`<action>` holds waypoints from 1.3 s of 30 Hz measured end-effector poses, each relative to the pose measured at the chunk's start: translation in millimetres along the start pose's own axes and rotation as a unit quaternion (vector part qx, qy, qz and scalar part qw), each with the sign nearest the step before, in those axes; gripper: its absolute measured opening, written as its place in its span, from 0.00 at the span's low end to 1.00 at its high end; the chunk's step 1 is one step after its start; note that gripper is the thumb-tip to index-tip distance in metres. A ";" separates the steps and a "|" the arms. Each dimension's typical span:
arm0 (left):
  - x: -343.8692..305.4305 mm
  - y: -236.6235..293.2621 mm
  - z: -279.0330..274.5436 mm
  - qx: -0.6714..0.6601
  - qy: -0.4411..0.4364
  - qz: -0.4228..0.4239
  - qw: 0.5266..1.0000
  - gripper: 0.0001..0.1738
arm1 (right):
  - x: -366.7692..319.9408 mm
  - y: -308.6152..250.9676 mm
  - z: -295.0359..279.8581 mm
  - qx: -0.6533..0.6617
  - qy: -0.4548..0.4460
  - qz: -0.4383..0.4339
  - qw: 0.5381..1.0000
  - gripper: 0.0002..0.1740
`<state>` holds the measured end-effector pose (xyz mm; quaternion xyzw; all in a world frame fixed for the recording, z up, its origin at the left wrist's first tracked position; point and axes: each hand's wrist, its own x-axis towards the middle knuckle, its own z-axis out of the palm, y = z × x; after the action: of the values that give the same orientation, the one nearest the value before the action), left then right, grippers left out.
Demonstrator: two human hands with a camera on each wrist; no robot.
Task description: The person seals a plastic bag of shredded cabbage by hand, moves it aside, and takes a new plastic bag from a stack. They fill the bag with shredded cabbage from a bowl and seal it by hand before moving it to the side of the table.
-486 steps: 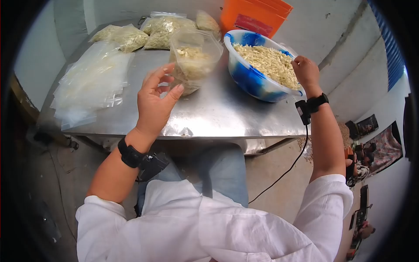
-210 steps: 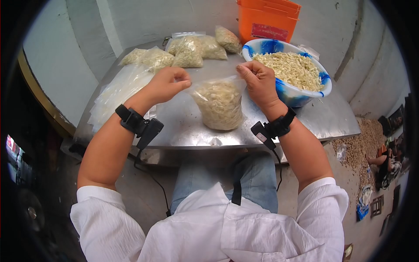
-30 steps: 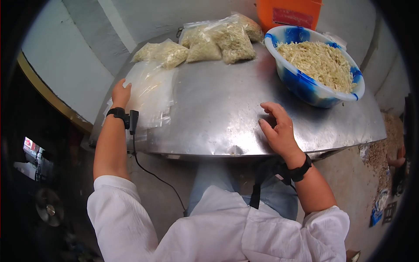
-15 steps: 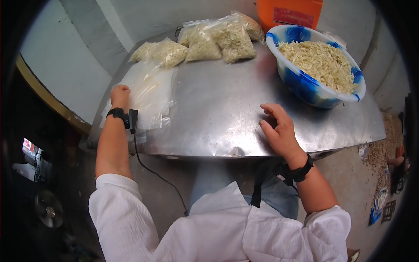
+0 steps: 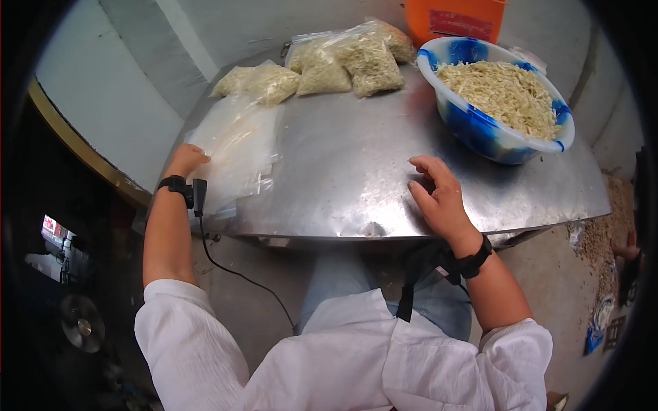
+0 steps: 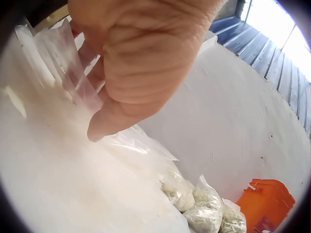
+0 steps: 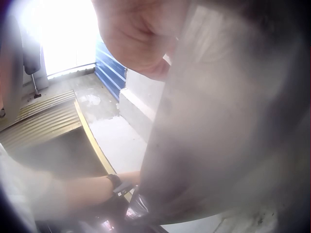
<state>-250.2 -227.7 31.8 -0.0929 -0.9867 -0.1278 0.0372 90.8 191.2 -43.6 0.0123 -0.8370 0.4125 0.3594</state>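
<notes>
Left hand: I have the left hand (image 5: 185, 161) at the outer side of the flat, empty bags (image 5: 236, 147); in the left wrist view clear film passes between thumb (image 6: 109, 121) and fingers, so I read it as a narrow pinch on the bags. How many layers are caught I cannot tell.
Right hand: my right hand (image 5: 442, 202) is near the front edge of the desk (image 5: 343, 157), fingers moderately wide and gently bent, holding nothing. Whether it touches the metal I cannot tell.
Empty bags: spread in an overlapping pile on the left part of the desk, their far end against the leftmost filled bags (image 5: 322, 72).
Filled bags: grouped along the back of the desk, bulging with pale shreds.
Basin: the blue and white basin (image 5: 473, 123) sits on the right part of the desk, well apart from both hands, heaped with loose shreds (image 5: 500, 92); the orange bin (image 5: 456, 24) is behind it.
Step in hand: I judge this as getting hold of an empty bag at the pile, with nothing separated clearly.
Next move: it calls for a light rub of thumb against fingers to part the clingy layers, then a lift that leaves the rest flat; the right hand is free to help open the mouth.
</notes>
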 end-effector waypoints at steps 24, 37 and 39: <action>-105.1 227.8 8.2 -0.505 -0.231 0.012 0.831 0.16 | 27.9 -50.9 11.2 0.151 -0.146 0.093 0.973 0.28; -109.5 289.8 93.9 -0.614 -0.173 0.173 0.750 0.27 | 52.9 -2.6 17.8 0.202 -0.094 0.273 0.936 0.09; -100.5 281.7 104.3 -0.363 0.027 0.368 0.855 0.32 | 52.4 -3.3 7.3 0.210 -0.123 0.285 0.927 0.10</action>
<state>-102.5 49.4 -9.4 -0.4530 -0.7625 -0.4563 0.0720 48.6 198.5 -12.2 -0.1008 -0.7373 0.6588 0.1108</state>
